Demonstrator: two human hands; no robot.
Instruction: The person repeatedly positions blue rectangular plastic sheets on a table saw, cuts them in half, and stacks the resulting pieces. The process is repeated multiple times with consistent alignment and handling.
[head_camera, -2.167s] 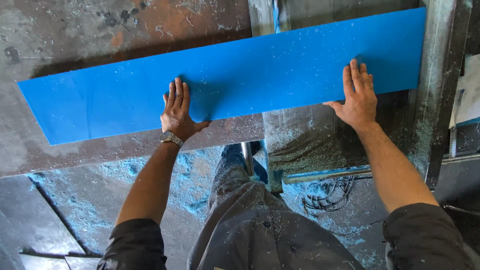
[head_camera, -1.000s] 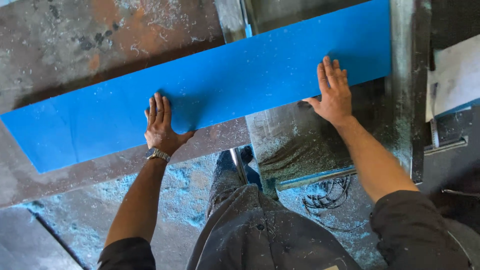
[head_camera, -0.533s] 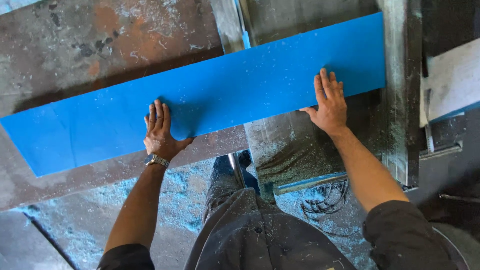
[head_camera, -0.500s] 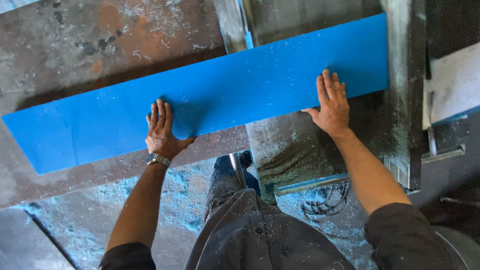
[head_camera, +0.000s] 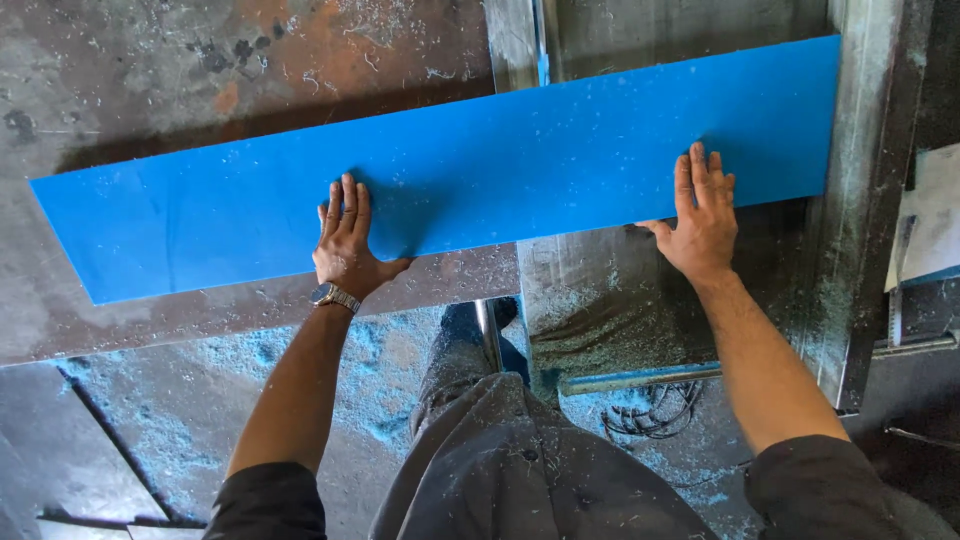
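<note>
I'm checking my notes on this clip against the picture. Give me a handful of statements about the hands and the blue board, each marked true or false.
1. Both hands lie flat, palms down, on the blue board. True.
2. The left hand wears a wristwatch. True.
3. The right hand grips a hammer. False: it holds nothing and presses on the board near its right end.
4. The board is red and stands upright. False: it is blue and lies flat across the worn metal table.
5. Blue shavings are scattered on the floor below the table edge. True.
</note>
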